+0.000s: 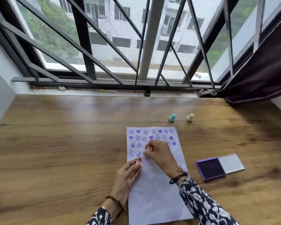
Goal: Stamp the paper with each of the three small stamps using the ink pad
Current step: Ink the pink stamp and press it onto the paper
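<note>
A white sheet of paper [154, 192] lies on the wooden table, its upper part covered with several purple smiley and heart prints. My right hand [159, 153] is closed on a small pink stamp [148, 148], pressing it down on the paper in the fourth row of prints. My left hand [128, 172] rests flat on the paper's left edge, fingers together, holding the sheet down. A teal stamp [172, 118] and a cream stamp [190, 117] stand beyond the paper's top right corner. The purple ink pad [210, 169] lies open to the right, lid [231, 163] folded back.
The wooden table [63, 151] runs to a window sill with a dark metal grille. On the sill lie a small dark cup [147, 93] and a yellow-tipped stick [108, 91]. A dark curtain [263, 75] hangs at the right.
</note>
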`<action>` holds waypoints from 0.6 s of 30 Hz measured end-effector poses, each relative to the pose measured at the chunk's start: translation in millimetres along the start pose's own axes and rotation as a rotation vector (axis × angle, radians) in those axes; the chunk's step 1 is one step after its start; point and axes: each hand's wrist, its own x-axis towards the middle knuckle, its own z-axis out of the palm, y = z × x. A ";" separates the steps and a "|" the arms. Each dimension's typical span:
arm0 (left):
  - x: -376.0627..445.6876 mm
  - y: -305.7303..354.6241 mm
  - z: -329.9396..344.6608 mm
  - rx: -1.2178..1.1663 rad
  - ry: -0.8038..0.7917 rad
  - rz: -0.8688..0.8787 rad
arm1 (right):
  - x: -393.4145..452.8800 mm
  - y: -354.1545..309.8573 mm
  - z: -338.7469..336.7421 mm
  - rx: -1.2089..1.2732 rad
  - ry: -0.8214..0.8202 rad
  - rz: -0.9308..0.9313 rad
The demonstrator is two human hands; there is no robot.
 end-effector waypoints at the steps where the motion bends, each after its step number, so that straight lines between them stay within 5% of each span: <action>1: -0.4 0.6 0.7 -0.004 0.004 -0.001 | -3.6 2.8 -4.6 0.194 0.034 0.081; 4: -2.0 1.3 2.8 0.000 0.019 0.013 | -22.7 19.8 -21.3 0.899 0.131 0.332; 7: -4.6 1.3 5.8 0.049 0.046 0.044 | -49.0 38.3 -35.3 1.215 0.107 0.398; 18: -20.8 -10.2 74.3 0.217 -0.110 0.071 | -80.9 47.8 -94.3 0.930 0.020 0.138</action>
